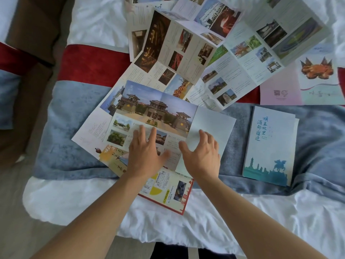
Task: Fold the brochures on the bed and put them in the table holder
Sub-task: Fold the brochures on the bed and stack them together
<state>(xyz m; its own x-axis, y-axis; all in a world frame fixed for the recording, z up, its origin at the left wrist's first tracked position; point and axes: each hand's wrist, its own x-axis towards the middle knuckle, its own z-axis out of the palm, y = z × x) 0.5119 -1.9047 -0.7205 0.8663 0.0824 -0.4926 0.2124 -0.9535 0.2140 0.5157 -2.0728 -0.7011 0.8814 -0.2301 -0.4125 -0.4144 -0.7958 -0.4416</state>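
Both hands lie on the brochure with the big photo of a grey gatehouse (155, 111), which sits half unfolded on the blue band of the bed runner (71, 128). The left hand (147, 148) rests flat on the lower printed panels of that brochure, fingers straight and spread, holding nothing. The right hand (201, 156) rests on the blank white panel (214, 126) at the brochure's right side, fingers spread and only a little bent at the tips, pressing the panel rather than gripping it; that panel lies turned inward over the printed side.

Poking out from under the gatehouse brochure toward the person is a brochure with a red edge and yellow shapes (168, 191), lying on the white sheet (280, 221). To the right of the gatehouse brochure, apart from it, a folded brochure with blue characters and a teal skyline (270, 146) lies on the runner. Beyond the gatehouse brochure, farther up the bed, several unfolded brochures overlap: one with dark night photos (168, 47), one with small landscape photos (242, 62), and at the far right a pale pink one with a crab picture (317, 71). The table holder is not in sight
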